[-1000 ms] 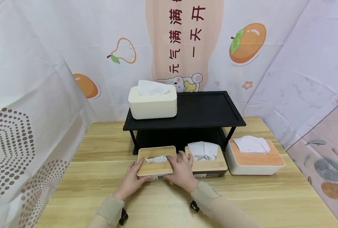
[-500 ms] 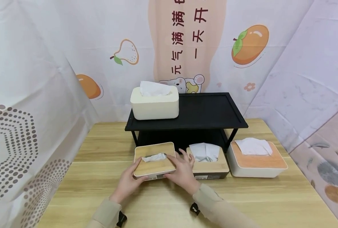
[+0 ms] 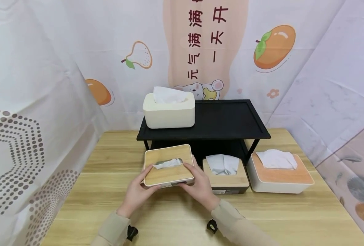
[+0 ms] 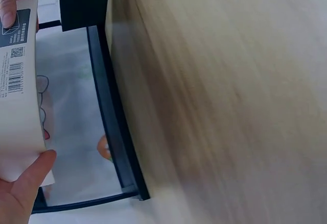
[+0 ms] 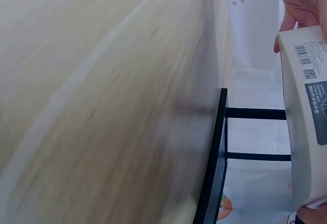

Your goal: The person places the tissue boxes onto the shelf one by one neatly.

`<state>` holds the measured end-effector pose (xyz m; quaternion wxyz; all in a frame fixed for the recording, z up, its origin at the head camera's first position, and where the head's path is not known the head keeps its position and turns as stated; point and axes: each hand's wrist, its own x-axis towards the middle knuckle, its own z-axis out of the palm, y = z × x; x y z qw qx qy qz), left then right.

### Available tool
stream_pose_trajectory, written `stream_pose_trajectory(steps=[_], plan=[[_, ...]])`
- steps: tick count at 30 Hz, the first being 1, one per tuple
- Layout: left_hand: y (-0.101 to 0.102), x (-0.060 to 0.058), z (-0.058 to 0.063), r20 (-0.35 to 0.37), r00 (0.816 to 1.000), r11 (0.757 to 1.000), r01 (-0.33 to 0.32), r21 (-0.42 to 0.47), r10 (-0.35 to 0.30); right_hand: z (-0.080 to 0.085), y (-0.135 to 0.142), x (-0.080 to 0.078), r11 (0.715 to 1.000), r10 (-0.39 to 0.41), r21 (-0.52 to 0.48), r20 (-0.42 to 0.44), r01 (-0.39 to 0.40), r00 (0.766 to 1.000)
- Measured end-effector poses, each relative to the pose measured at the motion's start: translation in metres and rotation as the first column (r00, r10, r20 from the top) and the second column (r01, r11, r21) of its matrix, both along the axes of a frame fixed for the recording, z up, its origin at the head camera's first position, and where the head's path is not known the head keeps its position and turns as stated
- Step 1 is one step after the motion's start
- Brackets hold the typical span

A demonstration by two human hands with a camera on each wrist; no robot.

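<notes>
A white tissue box with a bamboo lid [image 3: 166,177] is between my two hands in the head view, a crumpled tissue lying in its oval slot. My left hand [image 3: 136,194] grips its left end, thumb along the front face. At the other end my right hand [image 3: 201,187] holds it the same way. The box tilts, its far right corner higher in view. Its white side [image 4: 15,127] in the left wrist view carries a barcode and a dark label, with a thumb on the label. In the right wrist view the box's face [image 5: 301,147] shows above the table.
Behind is a black two-tier rack [image 3: 225,119] with a cream tissue box [image 3: 169,118] on its upper left. A dark tissue box [image 3: 231,181] with a wooden lid and a white one with an orange-brown lid [image 3: 283,176] stand on the wooden table [image 3: 108,191] at right.
Both hands have raised the bamboo-lidded tissue box from the table and tilted it, moving slightly toward the rack. My right fingers have drawn in closer to its end. The view has shifted slightly.
</notes>
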<state>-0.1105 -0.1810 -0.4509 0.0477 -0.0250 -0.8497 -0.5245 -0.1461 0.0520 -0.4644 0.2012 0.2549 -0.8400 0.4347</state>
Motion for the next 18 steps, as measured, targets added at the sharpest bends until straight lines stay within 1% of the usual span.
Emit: stream_pose_trajectory(steps=[4,7,10,14,16,18], plan=[[0.003,0.003,0.007,-0.078,0.997,0.999,-0.007,-0.049,0.003,0.002,0.006,0.001,1.000,0.012,-0.028,-0.023,-0.012,1.000],[0.007,0.004,0.011,-0.147,0.989,0.998,-0.002,-0.059,-0.006,0.005,0.011,0.000,1.000,0.009,-0.024,-0.060,-0.010,0.998],[0.012,0.003,0.014,-0.235,0.972,0.997,0.001,-0.081,-0.019,0.006,0.018,-0.002,0.999,0.009,-0.031,-0.125,-0.013,0.992],[0.020,0.000,0.017,-0.345,0.938,0.994,0.004,-0.113,-0.043,0.005,0.026,-0.006,0.998,0.021,-0.050,-0.236,-0.034,0.971],[0.024,-0.001,0.018,-0.376,0.925,0.993,0.012,-0.122,-0.057,0.004,0.030,-0.008,0.998,0.022,-0.055,-0.286,-0.039,0.958],[0.029,-0.002,0.020,-0.380,0.922,0.993,0.030,-0.117,-0.073,0.003,0.035,-0.010,0.998,0.011,-0.062,-0.319,-0.033,0.948]])
